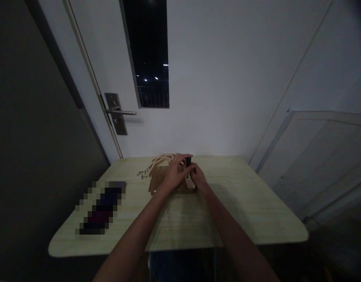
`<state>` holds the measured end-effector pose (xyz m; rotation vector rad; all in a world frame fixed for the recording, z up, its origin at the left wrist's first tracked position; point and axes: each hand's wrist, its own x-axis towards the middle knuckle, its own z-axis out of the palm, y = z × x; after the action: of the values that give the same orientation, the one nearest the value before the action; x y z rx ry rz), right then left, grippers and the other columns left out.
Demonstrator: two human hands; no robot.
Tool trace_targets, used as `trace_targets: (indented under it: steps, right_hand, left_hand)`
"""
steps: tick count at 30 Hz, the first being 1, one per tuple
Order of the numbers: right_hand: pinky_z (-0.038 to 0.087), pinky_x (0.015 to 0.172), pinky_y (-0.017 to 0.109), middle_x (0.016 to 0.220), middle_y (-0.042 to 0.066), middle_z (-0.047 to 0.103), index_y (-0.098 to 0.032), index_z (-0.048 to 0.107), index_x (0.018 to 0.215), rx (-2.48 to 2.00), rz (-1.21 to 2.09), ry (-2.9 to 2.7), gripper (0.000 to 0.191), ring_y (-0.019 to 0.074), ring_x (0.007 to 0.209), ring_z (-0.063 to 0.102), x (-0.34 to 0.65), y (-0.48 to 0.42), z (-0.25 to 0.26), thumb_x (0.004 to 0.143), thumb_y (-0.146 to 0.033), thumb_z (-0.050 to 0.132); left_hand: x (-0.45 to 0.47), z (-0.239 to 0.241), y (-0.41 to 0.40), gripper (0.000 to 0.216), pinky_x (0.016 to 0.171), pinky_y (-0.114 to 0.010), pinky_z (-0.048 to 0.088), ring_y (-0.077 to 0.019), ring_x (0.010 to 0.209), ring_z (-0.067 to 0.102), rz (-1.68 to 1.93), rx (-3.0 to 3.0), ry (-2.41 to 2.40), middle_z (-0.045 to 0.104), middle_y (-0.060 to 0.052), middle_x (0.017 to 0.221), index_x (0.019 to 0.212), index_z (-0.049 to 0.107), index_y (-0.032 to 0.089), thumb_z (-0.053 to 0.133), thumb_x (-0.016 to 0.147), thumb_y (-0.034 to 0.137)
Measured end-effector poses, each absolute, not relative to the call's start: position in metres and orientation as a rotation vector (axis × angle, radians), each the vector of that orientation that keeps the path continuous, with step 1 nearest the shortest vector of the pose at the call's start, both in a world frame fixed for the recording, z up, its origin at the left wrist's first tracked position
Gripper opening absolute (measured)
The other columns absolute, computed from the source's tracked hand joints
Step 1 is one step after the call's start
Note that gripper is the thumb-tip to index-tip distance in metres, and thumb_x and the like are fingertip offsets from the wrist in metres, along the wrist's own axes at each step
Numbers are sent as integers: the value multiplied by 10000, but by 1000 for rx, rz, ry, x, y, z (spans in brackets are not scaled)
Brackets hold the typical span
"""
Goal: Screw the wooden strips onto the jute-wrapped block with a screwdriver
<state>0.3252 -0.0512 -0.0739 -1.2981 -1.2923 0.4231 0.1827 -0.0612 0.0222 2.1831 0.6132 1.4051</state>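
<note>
My left hand (178,169) reaches over a brown wooden board (159,175), fingers curled about an upright black handle (188,160) that looks like a screwdriver's. Close against it on the right is my right hand (198,177), its fingers bent together low by the handle; what they grip is hidden. Below the fingertips a pale wooden piece (190,183) rests at the board's right end. Behind the board lie curved pale wooden strips (161,158), partly covered by my left hand. Several screws (142,172) are scattered left of the board.
All this is on a light wood-grain table (242,219) with rounded front corners. A pixelated dark flat object (102,207) lies on its left side. Beyond the table's back edge stands a white door (212,98) with a lever handle (121,112) and a narrow window (151,51).
</note>
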Motion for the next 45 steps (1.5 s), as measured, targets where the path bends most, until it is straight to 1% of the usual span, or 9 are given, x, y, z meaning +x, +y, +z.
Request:
trace_targets:
  steps: [4, 8, 11, 18, 26, 33, 37, 42, 45]
  right_hand:
    - [477, 858, 368, 985, 71, 677, -204, 601, 983, -1345, 396, -1295, 230, 202, 908, 616, 326, -41, -72, 837, -262, 432]
    - [478, 866, 371, 954, 72, 687, -200, 631, 936, -1350, 383, -1314, 221, 209, 906, 619, 328, -33, -70, 825, -250, 447]
    - [484, 851, 370, 950, 78, 694, -200, 644, 940, -1338, 382, -1326, 236, 217, 898, 626, 328, -31, -70, 830, -268, 447]
    - [474, 865, 383, 979, 83, 686, -200, 640, 963, -1345, 359, -1320, 268, 224, 930, 613, 328, -34, -74, 839, -282, 417]
    - [453, 907, 382, 1016, 70, 681, -207, 644, 1001, -1334, 381, -1332, 296, 220, 960, 604, 330, -35, -72, 852, -328, 418]
    - [443, 935, 391, 1040, 73, 687, -215, 642, 1021, -1317, 370, -1333, 282, 229, 998, 600, 330, -36, -74, 821, -288, 457]
    - [441, 935, 380, 1017, 64, 688, -224, 642, 997, -1316, 360, -1335, 256, 217, 977, 599, 330, -36, -73, 819, -269, 463]
    - [443, 928, 394, 1015, 81, 683, -202, 636, 989, -1305, 373, -1349, 269, 224, 963, 610, 329, -36, -73, 844, -307, 436]
    - [453, 912, 396, 1005, 89, 687, -188, 638, 986, -1296, 387, -1362, 276, 233, 956, 616, 329, -37, -72, 837, -322, 448]
  left_hand:
    - [190, 23, -49, 247, 748, -268, 500, -139, 818, 566, 1443, 2203, 581, 585, -28, 913, 1052, 668, 222, 656, 809, 181]
    - [193, 22, -41, 370, 799, -277, 506, -132, 853, 586, 1396, 2197, 546, 621, -30, 992, 1176, 607, 235, 584, 829, 110]
    - [193, 20, -37, 363, 837, -284, 504, -133, 890, 608, 1391, 2152, 530, 645, -35, 1043, 1167, 595, 226, 546, 837, 82]
    - [193, 11, -28, 272, 786, -282, 512, -149, 894, 576, 1522, 2127, 482, 594, -36, 988, 1056, 642, 231, 693, 790, 198]
    - [188, 3, -34, 326, 889, -319, 503, -153, 949, 611, 1447, 2109, 507, 628, -54, 1093, 1217, 571, 249, 521, 900, 190]
    - [194, -5, -33, 412, 828, -328, 520, -172, 914, 570, 1434, 2163, 579, 577, -51, 1054, 1204, 578, 278, 672, 808, 210]
    - [193, -9, -33, 400, 840, -333, 520, -160, 885, 587, 1476, 2129, 599, 599, -56, 1085, 1228, 561, 271, 613, 842, 181]
    - [191, -9, -37, 446, 895, -332, 513, -189, 1062, 601, 1390, 2089, 470, 595, -90, 1225, 1354, 431, 261, 474, 915, 192]
    - [191, -9, -38, 424, 902, -340, 508, -190, 1055, 592, 1395, 2117, 471, 587, -88, 1196, 1321, 466, 262, 520, 903, 220]
